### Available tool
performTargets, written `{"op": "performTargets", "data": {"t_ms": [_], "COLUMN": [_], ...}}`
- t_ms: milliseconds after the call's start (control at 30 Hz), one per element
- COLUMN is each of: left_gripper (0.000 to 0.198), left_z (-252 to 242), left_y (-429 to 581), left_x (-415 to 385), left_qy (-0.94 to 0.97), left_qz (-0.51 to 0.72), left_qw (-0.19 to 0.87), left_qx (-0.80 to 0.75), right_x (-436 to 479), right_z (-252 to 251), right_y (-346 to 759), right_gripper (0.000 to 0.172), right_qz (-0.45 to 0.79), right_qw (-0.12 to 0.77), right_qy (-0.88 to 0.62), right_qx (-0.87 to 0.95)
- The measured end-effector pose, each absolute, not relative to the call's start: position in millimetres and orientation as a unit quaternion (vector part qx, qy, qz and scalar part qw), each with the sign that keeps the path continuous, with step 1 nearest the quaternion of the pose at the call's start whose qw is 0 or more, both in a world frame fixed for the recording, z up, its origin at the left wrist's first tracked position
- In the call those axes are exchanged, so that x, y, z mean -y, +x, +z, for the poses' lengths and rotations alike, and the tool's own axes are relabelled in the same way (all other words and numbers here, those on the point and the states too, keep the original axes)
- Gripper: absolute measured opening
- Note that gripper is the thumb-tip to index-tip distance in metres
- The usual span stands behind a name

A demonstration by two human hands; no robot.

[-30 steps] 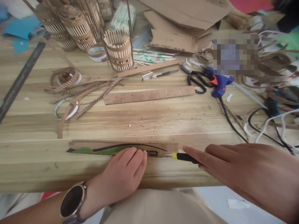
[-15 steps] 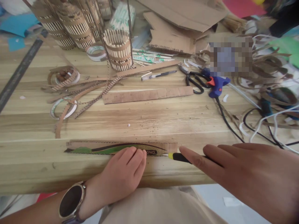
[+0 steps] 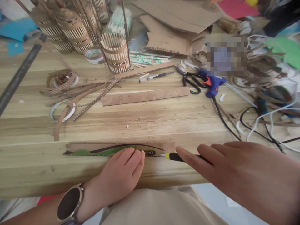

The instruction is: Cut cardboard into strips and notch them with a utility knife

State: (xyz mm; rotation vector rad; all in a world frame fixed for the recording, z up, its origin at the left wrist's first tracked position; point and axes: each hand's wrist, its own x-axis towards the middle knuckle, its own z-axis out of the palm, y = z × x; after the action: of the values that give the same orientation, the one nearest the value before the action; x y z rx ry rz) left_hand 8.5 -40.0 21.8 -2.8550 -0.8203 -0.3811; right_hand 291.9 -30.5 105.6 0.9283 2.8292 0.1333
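Observation:
A narrow cardboard strip (image 3: 93,150) with green and black print lies along the front of the wooden table. My left hand (image 3: 123,173), with a watch on its wrist, presses on the strip's lower edge, its fingers curled and held together. In my right hand (image 3: 236,172) is a utility knife (image 3: 174,156) with a black and yellow handle, the index finger stretched along it. The knife's tip touches the strip near its right end, to the right of my left fingers. A plain cardboard strip (image 3: 145,96) lies farther back.
A blue glue gun (image 3: 215,86) and black-handled scissors (image 3: 193,82) lie at the right, near tangled cords. Behind are a pen (image 3: 157,76), a stick-and-cardboard cylinder (image 3: 116,53) and cardboard sheets (image 3: 178,15). Tape rolls (image 3: 62,111) and curled strips lie at the left.
The whole view has shifted slightly, so things appear a little farther left. Both hands, the knife and the strip keep nearly the same places relative to each other.

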Motion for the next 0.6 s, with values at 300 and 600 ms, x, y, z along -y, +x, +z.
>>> {"op": "performTargets", "data": {"t_ms": [300, 600], "left_gripper": [0.024, 0.026], "left_z": [22, 24], "left_y": [10, 8], "left_x": [38, 37], "left_qy": [-0.950, -0.949], "left_qz": [-0.137, -0.134], "left_qw": [0.074, 0.080], "left_qx": [0.271, 0.275], "right_x": [33, 39], "right_z": [99, 96], "right_y": [296, 323], "right_gripper": [0.067, 0.066], "right_qz": [0.079, 0.070], "right_qw": [0.068, 0.094], "right_qy": [0.316, 0.320], "right_qx": [-0.943, -0.940]}}
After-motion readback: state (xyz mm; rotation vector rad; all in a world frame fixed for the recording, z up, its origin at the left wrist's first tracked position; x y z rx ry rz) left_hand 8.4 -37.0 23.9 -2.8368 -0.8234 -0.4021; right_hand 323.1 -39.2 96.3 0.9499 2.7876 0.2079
